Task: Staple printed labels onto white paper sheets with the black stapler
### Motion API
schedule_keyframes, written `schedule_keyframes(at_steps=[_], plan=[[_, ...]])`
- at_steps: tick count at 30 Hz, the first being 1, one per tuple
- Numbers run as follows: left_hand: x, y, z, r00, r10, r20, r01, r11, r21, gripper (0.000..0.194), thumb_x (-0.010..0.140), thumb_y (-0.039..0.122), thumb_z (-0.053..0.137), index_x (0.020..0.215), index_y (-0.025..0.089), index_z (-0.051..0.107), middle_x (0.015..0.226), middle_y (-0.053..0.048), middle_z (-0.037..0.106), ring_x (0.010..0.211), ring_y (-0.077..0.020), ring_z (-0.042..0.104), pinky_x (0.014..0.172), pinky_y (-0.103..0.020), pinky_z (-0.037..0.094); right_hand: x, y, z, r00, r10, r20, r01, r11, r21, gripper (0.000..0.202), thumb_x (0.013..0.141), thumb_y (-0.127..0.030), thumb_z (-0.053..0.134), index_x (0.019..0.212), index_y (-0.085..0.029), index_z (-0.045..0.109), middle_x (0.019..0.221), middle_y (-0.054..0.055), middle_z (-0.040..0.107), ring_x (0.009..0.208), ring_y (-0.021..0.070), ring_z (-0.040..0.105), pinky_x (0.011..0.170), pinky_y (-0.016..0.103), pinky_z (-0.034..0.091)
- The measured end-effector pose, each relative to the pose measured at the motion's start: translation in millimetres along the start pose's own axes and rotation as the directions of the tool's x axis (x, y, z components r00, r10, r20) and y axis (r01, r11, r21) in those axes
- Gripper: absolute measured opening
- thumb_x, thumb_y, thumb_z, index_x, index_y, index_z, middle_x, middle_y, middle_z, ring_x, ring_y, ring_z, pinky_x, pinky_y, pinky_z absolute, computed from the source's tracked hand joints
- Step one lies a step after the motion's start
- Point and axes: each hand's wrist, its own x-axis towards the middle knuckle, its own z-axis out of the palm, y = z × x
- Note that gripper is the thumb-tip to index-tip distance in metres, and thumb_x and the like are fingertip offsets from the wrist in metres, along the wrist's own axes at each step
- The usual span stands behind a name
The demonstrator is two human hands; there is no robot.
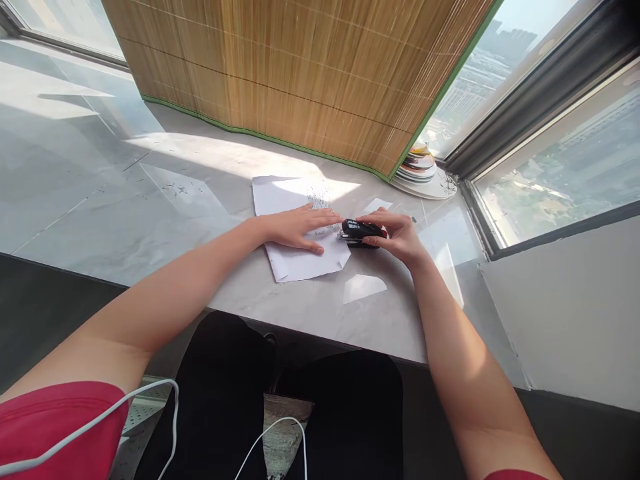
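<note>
White paper sheets [305,263] with a patch of dark print or marks lie on the grey marbled ledge. My left hand [300,227] rests flat on them, fingers stretched to the right. A black stapler [357,230] sits at the right edge of the paper, its front end by the sheet. My right hand [397,233] grips the stapler from the right, thumb on the near side and fingers over the top. Whether the stapler's jaws are around the paper edge, I cannot tell.
A bamboo blind [300,73] with green edging hangs behind the paper. Stacked plates [425,183] stand at the back right beside the window frame [530,87]. Dark small bits [183,190] lie scattered on the left of the ledge. A white cable [175,407] loops near my lap.
</note>
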Motion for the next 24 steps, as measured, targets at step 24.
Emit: schedule_keyframes(at_steps=[24], plan=[[0.6, -14.9, -1.5, 0.934, 0.238, -0.267, -0.300, 0.928, -0.221, 0.026, 0.087, 0.026, 0.082, 0.111, 0.034, 0.086, 0.121, -0.005, 0.081, 0.108, -0.0224, 0.077, 0.103, -0.042, 0.060, 3.0, -45.5, 28.7, 0.992, -0.101, 0.075, 0.118, 0.956, -0.269, 0.042, 0.099, -0.026, 0.060, 0.138, -0.034, 0.073, 0.105, 0.007, 0.072, 0.092, 0.0261, 0.058, 0.089, 0.047, 0.050]])
